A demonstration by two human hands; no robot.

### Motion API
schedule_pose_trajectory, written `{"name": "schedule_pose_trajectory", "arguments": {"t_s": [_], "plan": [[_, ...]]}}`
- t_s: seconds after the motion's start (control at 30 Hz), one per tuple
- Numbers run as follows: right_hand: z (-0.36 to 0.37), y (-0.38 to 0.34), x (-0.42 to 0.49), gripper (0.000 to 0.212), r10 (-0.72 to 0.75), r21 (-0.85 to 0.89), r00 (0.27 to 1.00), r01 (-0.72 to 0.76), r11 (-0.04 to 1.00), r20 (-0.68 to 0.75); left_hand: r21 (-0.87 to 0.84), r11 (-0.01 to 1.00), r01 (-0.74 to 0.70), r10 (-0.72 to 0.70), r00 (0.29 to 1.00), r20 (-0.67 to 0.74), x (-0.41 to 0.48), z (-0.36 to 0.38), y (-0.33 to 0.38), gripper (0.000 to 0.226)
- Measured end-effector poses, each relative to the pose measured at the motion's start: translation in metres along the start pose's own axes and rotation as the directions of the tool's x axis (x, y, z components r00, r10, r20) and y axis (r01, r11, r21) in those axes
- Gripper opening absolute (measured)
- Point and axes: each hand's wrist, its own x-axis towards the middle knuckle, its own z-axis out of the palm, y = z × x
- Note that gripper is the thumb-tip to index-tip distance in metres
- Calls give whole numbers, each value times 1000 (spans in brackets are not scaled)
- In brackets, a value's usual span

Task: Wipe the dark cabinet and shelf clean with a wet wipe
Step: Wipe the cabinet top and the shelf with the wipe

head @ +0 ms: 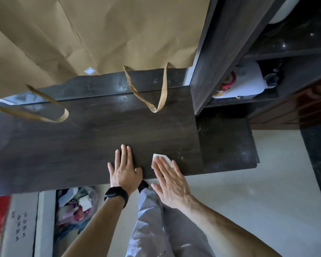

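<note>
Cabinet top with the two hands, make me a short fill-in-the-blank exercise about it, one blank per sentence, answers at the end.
1. The white wipe lies under the ____ hand.
2. The left hand lies flat on the cabinet top, and its wrist wears a black ____.
3. Two handles of the brown paper ____ hang down onto the back of the top.
4. Specks of dust show on the lower ____, right of the wipe.

Missing words: right; watch; bag; shelf
</note>
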Motion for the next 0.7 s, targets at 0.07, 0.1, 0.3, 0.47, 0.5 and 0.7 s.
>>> {"name": "schedule_pose_trajectory", "arguments": {"t_s": [0.07, 0.1, 0.3, 0.47, 0.5, 0.7], "plan": [[0, -1, 8, 72, 29, 18, 1000, -29, 999, 6, -9, 1000, 3, -4, 1000, -5, 0, 2, 0, 84], [-2, 2, 12, 72, 61, 27, 998, -61, 998, 2, -13, 1000, 5, -5, 1000, -9, 0, 3, 0, 84], [-12, 42, 1, 75, 483, 85, 874, -478, 874, -49, -47, 999, 4, -4, 1000, 3, 2, 2, 3, 83], [2, 22, -32, 86, 586, 124, 809, -579, 806, -33, -24, 1000, -13, 13, 1000, 1, 3, 1, 0, 84], [4, 14, -29, 86, 532, 119, 846, -525, 842, -27, -13, 1000, -19, 19, 1000, -4, 4, 1, 0, 84], [-11, 35, 39, 77, 400, 66, 915, -397, 916, -49, 34, 997, -76, 77, 996, -53, 9, 4, -1, 71]]}}
